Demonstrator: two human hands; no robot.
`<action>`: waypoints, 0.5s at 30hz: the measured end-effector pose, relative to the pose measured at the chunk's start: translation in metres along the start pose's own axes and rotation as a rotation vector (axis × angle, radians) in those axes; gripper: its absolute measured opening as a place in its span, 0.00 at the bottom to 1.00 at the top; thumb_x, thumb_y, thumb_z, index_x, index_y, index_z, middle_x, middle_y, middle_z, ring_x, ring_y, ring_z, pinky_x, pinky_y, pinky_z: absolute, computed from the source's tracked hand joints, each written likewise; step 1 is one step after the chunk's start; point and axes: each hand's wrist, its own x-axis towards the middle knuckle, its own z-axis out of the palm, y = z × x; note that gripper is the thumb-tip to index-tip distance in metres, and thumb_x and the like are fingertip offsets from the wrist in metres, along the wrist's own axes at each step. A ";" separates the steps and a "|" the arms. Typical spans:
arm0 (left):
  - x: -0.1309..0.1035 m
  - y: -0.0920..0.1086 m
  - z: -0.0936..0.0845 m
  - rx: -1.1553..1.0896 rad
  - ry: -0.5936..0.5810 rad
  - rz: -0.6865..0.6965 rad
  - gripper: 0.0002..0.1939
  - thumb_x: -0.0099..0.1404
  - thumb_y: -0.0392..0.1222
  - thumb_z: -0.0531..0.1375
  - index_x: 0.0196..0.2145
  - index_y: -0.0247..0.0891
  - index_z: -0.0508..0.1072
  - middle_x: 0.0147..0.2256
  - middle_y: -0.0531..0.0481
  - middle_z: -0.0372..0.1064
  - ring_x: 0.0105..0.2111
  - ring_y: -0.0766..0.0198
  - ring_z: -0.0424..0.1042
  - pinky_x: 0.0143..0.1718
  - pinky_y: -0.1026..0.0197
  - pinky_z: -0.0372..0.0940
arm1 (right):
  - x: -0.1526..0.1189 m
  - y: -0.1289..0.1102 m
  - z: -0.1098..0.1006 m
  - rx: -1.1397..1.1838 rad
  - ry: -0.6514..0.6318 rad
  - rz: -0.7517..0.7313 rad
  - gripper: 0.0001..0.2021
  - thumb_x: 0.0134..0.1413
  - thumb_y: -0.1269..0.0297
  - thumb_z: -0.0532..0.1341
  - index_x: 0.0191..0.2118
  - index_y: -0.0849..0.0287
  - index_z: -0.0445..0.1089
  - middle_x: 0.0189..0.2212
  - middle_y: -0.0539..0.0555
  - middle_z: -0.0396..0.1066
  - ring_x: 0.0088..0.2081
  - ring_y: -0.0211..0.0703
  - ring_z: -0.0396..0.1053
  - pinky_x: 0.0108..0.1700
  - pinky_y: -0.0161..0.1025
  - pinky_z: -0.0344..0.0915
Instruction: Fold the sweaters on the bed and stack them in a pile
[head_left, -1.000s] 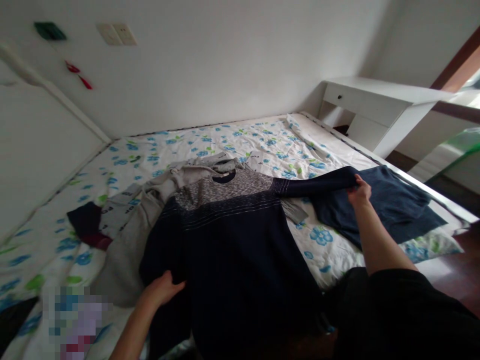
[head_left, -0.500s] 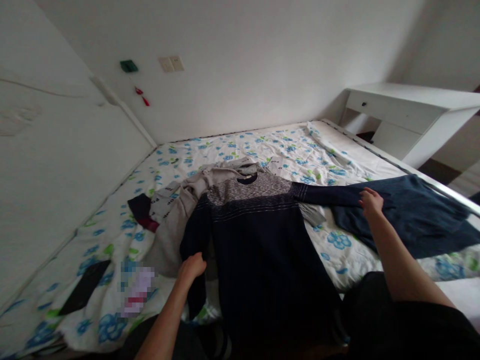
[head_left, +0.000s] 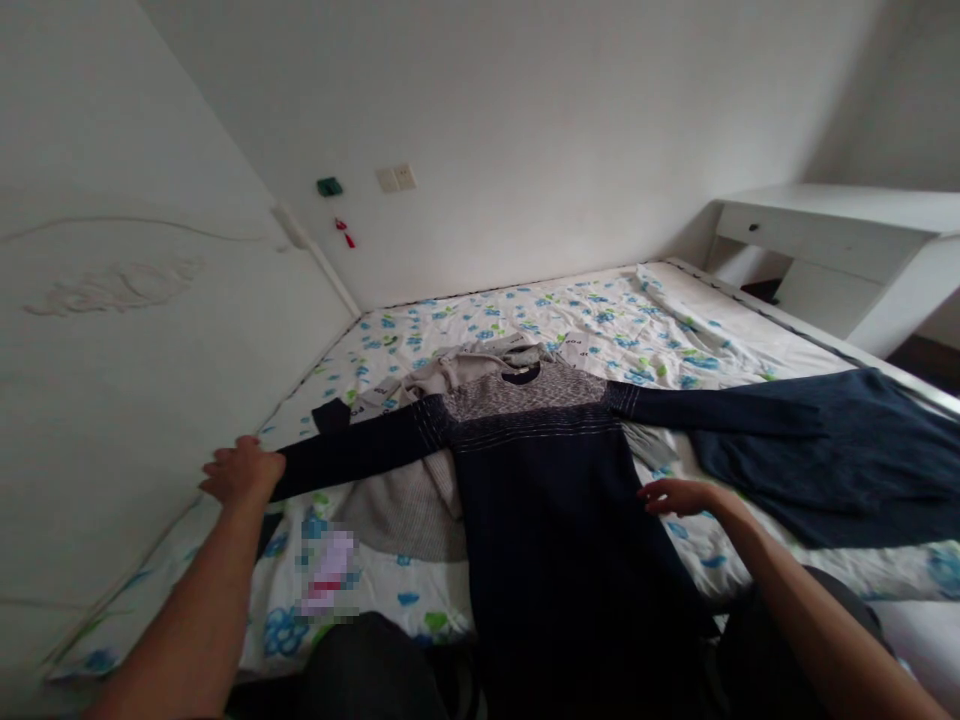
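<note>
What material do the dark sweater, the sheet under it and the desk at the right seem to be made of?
Sweater: probably knitted yarn, matt; the speckled grey yoke and fine pale stripes suggest knit.
Sheet: thin woven cloth, likely cotton; it wrinkles and carries printed blue flowers.
Desk: apparently painted or laminated board; smooth, flat white panels with sharp edges.

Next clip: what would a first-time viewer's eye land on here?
A dark navy sweater with a grey speckled yoke lies spread flat in the middle of the flowered bedsheet, both sleeves stretched wide. The left hand holds the end of one sleeve by the white headboard, while the right hand rests at the sweater's other edge. Another dark blue garment lies to the right, near the white desk.
</note>
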 end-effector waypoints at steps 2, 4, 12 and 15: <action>-0.040 -0.010 0.018 0.119 -0.243 -0.031 0.15 0.58 0.35 0.69 0.31 0.43 0.64 0.53 0.32 0.75 0.78 0.25 0.51 0.72 0.25 0.55 | 0.005 0.005 0.000 -0.067 -0.029 0.103 0.24 0.49 0.58 0.75 0.54 0.56 0.84 0.46 0.60 0.83 0.39 0.47 0.79 0.35 0.34 0.74; -0.096 -0.020 0.043 0.261 -0.618 -0.078 0.13 0.60 0.40 0.69 0.33 0.43 0.66 0.50 0.33 0.77 0.73 0.30 0.63 0.65 0.38 0.66 | 0.006 0.008 -0.001 -0.070 0.005 0.124 0.24 0.51 0.57 0.74 0.55 0.54 0.82 0.46 0.59 0.82 0.39 0.44 0.79 0.33 0.31 0.73; -0.292 -0.061 0.094 0.212 -1.514 -0.331 0.38 0.42 0.75 0.76 0.36 0.41 0.75 0.34 0.47 0.78 0.33 0.55 0.79 0.32 0.58 0.69 | -0.012 -0.011 -0.001 0.044 -0.265 0.180 0.21 0.50 0.54 0.75 0.51 0.53 0.84 0.59 0.59 0.80 0.46 0.47 0.82 0.41 0.39 0.81; -0.314 -0.061 0.096 0.144 -1.566 -0.260 0.35 0.39 0.69 0.78 0.31 0.42 0.72 0.27 0.51 0.72 0.30 0.57 0.73 0.30 0.58 0.64 | -0.013 -0.021 0.001 -0.008 -0.316 0.205 0.18 0.48 0.54 0.75 0.44 0.57 0.85 0.54 0.59 0.81 0.45 0.46 0.81 0.42 0.41 0.82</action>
